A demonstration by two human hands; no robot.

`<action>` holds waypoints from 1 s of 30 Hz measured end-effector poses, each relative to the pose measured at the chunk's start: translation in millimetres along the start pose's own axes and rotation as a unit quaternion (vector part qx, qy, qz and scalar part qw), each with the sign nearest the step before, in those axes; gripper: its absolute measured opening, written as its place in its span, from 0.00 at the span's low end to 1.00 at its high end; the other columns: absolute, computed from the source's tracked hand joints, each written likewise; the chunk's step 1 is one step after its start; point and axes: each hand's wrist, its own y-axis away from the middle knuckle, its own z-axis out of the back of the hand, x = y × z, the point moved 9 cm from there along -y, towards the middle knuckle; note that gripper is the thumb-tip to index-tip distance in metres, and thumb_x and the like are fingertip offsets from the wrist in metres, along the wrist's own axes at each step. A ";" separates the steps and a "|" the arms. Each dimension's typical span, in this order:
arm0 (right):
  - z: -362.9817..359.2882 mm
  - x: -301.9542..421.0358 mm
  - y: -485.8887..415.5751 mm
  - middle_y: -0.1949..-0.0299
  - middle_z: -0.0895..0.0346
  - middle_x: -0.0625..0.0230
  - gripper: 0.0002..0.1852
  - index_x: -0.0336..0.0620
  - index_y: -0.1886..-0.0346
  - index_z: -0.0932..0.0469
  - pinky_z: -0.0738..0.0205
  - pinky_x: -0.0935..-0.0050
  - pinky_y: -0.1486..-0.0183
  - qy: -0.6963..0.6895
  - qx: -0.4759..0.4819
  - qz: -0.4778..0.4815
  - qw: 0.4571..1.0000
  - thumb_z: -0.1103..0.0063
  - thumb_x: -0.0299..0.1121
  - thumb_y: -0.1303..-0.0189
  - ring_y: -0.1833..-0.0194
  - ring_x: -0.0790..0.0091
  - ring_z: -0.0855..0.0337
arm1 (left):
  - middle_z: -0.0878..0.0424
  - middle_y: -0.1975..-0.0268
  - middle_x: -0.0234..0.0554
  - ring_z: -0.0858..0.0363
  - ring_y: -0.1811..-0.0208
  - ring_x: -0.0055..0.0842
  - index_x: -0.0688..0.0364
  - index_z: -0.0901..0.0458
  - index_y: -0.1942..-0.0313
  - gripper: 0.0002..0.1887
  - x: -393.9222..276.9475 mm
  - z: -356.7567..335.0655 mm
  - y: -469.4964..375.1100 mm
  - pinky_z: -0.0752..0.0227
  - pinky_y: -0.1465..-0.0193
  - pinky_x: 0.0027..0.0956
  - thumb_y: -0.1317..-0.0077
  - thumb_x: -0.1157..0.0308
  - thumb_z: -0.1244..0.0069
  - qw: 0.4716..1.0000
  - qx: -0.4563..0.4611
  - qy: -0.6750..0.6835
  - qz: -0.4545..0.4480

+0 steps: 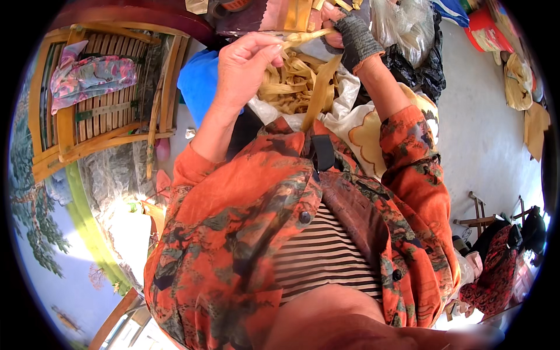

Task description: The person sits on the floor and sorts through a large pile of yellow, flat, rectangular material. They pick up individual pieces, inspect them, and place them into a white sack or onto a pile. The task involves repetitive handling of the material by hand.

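Note:
Between my hands stretches a pale yellow strip of plant-fibre-like material, narrow and twisted or plaited. My bare left hand pinches its left end between thumb and fingers. My right hand, in a grey fingerless knitted glove, grips the other end. A wider flat strip runs from below my right hand down towards my jacket collar. Under both hands, a white plastic sack holds a heap of loose, curled strips. Part of that heap is hidden by my left hand.
More strips lie on a surface ahead. Clear plastic and black plastic bags sit to the right, with a red bucket beyond. At left are a blue object and a wooden slatted chair with a floral cloth.

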 end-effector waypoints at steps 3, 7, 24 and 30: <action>-16.2 1.8 6.1 0.86 0.37 0.75 0.12 0.43 0.76 0.30 0.53 0.81 0.85 0.087 0.036 0.030 0.995 0.40 0.38 0.45 0.87 0.81 0.44 | 0.20 0.68 0.38 0.22 0.67 0.20 0.67 0.22 0.61 0.07 16.3 17.4 1.3 0.28 0.61 0.23 0.40 0.75 0.49 0.998 -0.022 -0.030 0.059; -29.4 -9.8 15.9 0.85 0.37 0.75 0.10 0.43 0.74 0.29 0.52 0.84 0.84 0.209 -0.005 -0.011 0.978 0.39 0.35 0.45 0.85 0.83 0.41 | 0.22 0.56 0.43 0.24 0.55 0.33 0.64 0.24 0.56 0.16 -31.7 5.2 9.3 0.30 0.52 0.31 0.45 0.70 0.45 0.886 -0.092 -0.426 -0.159; -77.3 -25.0 27.5 0.81 0.29 0.63 0.17 0.36 0.72 0.25 0.34 0.70 0.71 0.537 0.114 0.208 0.810 0.44 0.44 0.48 0.77 0.69 0.28 | 0.26 0.72 0.35 0.25 0.68 0.35 0.56 0.27 0.67 0.08 46.6 -2.8 -9.3 0.33 0.67 0.35 0.48 0.74 0.48 0.801 0.051 -0.529 -0.275; -59.5 13.8 24.3 0.70 0.26 0.58 0.14 0.44 0.68 0.21 0.30 0.62 0.63 0.728 0.042 0.315 0.607 0.45 0.44 0.46 0.67 0.55 0.24 | 0.26 0.73 0.43 0.25 0.74 0.35 0.60 0.27 0.59 0.08 71.1 0.9 -42.4 0.30 0.68 0.32 0.39 0.73 0.55 0.953 0.021 -0.294 -0.073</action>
